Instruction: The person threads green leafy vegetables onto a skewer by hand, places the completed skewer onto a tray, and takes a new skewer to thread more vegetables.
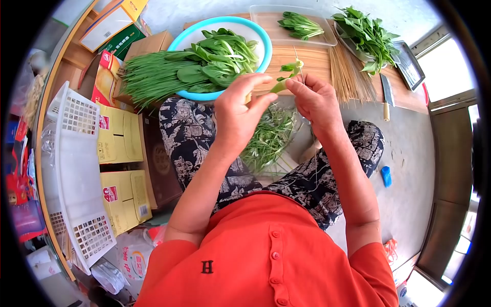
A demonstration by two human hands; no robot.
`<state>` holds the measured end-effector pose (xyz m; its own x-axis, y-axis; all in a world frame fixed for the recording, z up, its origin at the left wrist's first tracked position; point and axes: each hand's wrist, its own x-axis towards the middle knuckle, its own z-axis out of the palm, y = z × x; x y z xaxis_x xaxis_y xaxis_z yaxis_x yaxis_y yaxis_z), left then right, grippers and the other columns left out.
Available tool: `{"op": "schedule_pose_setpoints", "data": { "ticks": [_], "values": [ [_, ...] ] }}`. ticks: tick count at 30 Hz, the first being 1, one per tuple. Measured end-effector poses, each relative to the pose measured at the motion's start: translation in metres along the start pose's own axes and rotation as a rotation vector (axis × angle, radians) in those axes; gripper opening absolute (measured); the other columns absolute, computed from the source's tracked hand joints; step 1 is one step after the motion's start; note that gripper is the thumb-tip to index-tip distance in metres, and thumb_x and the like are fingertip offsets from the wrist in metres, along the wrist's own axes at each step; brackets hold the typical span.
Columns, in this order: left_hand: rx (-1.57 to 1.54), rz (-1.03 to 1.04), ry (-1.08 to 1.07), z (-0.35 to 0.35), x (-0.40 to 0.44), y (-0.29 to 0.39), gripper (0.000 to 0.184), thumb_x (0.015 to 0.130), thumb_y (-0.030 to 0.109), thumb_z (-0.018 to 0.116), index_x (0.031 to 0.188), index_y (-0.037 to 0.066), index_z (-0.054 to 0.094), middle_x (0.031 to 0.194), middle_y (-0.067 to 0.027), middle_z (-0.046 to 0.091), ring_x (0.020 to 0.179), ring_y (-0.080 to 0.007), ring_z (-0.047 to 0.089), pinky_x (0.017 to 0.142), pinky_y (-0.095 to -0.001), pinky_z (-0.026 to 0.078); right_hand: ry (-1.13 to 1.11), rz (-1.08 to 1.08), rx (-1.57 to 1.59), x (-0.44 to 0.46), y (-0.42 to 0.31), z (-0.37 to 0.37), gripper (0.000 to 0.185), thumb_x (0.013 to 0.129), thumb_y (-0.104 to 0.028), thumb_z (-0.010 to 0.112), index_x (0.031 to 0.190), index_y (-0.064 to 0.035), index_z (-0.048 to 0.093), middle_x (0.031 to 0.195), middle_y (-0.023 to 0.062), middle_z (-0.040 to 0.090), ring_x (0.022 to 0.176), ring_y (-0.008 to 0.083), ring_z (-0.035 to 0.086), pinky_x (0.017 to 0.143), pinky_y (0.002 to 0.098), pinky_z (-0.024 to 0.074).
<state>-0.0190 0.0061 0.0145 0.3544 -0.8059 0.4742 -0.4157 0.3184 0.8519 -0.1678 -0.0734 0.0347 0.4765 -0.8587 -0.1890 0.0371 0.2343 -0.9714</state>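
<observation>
Red polo shirt (245, 245) cloth sits closest below me, with my patterned trousers (185, 138) beyond it and both hands out past my lap. My right fingers (300, 90) pinch a green leaf (279, 87) together with a thin skewer (296, 52), whose upper end pokes out past the fingertips. My left fingers (255, 79) curve in just beside them, thumb parted from forefinger, facing the leaf's loose end; I cannot tell whether they touch it.

To handle this well, I judge the right pinch should be light, right where leaf and skewer meet: firm enough to stop any rolling, gentle enough not to tear the green. The left thumb and forefinger do best guiding the loose end flat, without tugging, and away from the skewer's tip.

Below my fingers lies a heap of cut greens (268, 135). Ahead and to their left, a blue-rimmed basin (220, 19) carries leafy greens (204, 61) and long chives (158, 77). Ahead and to their right, on the wooden bench (314, 61), lie bamboo sticks (348, 71) and, well apart from both hands, a knife (387, 92).
</observation>
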Motion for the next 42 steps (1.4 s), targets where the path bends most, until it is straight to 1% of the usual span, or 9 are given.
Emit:
{"op": "schedule_pose_setpoints", "data": {
  "ticks": [4,7,9,15,18,21,30,40,42],
  "values": [
    [0.007,-0.109,-0.022,0.008,0.002,0.004,0.031,0.075,-0.006,0.074,0.104,0.003,0.067,0.076,0.0053,0.061,0.058,-0.0006,0.041,0.053,-0.0176,0.036,-0.024,-0.019,0.013,-0.003,-0.004,0.004,0.016,0.088,-0.022,0.067,0.084,-0.0080,0.062,0.059,-0.0088,0.046,0.046,-0.0001,0.036,0.041,0.0175,0.0242],
    [0.050,0.007,-0.021,0.008,0.003,0.003,0.029,0.075,-0.006,0.073,0.102,0.003,0.067,0.079,0.0010,0.064,0.060,-0.0054,0.050,0.055,-0.0210,0.042,-0.076,-0.020,0.051,-0.004,-0.003,0.003,0.016,0.089,-0.021,0.067,0.085,-0.0071,0.062,0.058,-0.0083,0.046,0.045,0.0003,0.035,0.040,0.0178,0.0239],
    [0.272,0.281,0.027,0.007,0.005,0.000,0.027,0.075,-0.004,0.072,0.101,0.002,0.067,0.084,-0.0067,0.067,0.068,-0.0157,0.062,0.060,-0.0276,0.049,-0.091,-0.017,0.076,-0.003,-0.002,0.002,0.016,0.089,-0.021,0.066,0.085,-0.0065,0.062,0.058,-0.0080,0.045,0.045,0.0006,0.035,0.040,0.0182,0.0237],
    [0.458,0.381,0.044,0.011,0.002,-0.003,0.027,0.074,0.003,0.072,0.101,0.005,0.067,0.084,-0.0093,0.065,0.071,-0.0274,0.063,0.061,-0.0351,0.051,-0.133,0.057,0.238,0.003,0.009,-0.004,0.015,0.092,-0.019,0.062,0.087,-0.0046,0.062,0.055,-0.0076,0.042,0.042,0.0026,0.033,0.038,0.0203,0.0222],
    [0.358,0.156,-0.032,0.008,-0.001,-0.009,0.018,0.079,-0.001,0.066,0.097,-0.003,0.066,0.081,-0.0114,0.067,0.070,-0.0205,0.066,0.063,-0.0286,0.051,-0.185,0.037,0.209,0.000,0.008,-0.006,0.015,0.092,-0.018,0.063,0.091,-0.0033,0.063,0.058,-0.0073,0.047,0.046,0.0014,0.037,0.041,0.0190,0.0250],
    [0.247,-0.005,-0.129,0.003,0.001,-0.013,0.013,0.082,0.001,0.063,0.094,-0.005,0.066,0.076,-0.0106,0.068,0.066,-0.0155,0.065,0.061,-0.0265,0.050,0.007,-0.133,-0.094,-0.003,0.010,-0.003,0.015,0.090,-0.016,0.066,0.097,-0.0028,0.064,0.062,-0.0073,0.053,0.052,-0.0001,0.039,0.045,0.0180,0.0272],
    [0.220,-0.170,-0.389,-0.007,0.004,-0.002,0.012,0.084,0.007,0.067,0.092,-0.002,0.069,0.075,-0.0073,0.068,0.067,-0.0081,0.061,0.061,-0.0233,0.048,-0.157,-0.279,-0.424,0.009,0.027,-0.020,0.012,0.086,-0.014,0.068,0.088,-0.0025,0.065,0.058,-0.0063,0.049,0.055,0.0023,0.037,0.048,0.0228,0.0284],
    [0.088,-0.215,-0.474,-0.007,0.004,-0.004,0.012,0.085,0.004,0.067,0.093,-0.004,0.069,0.077,-0.0026,0.068,0.070,-0.0056,0.059,0.062,-0.0207,0.046,-0.208,-0.207,-0.490,0.000,0.017,-0.025,0.019,0.085,-0.020,0.068,0.081,-0.0017,0.066,0.060,-0.0050,0.052,0.055,0.0040,0.040,0.048,0.0246,0.0332],
    [0.070,-0.227,-0.482,-0.008,0.006,-0.001,0.012,0.085,0.005,0.067,0.093,-0.004,0.069,0.077,-0.0027,0.068,0.071,-0.0057,0.059,0.064,-0.0206,0.047,-0.212,-0.019,-0.266,-0.004,0.011,-0.022,0.017,0.086,-0.019,0.068,0.082,-0.0027,0.066,0.062,-0.0057,0.051,0.052,0.0035,0.040,0.046,0.0231,0.0319]
  ]
}}
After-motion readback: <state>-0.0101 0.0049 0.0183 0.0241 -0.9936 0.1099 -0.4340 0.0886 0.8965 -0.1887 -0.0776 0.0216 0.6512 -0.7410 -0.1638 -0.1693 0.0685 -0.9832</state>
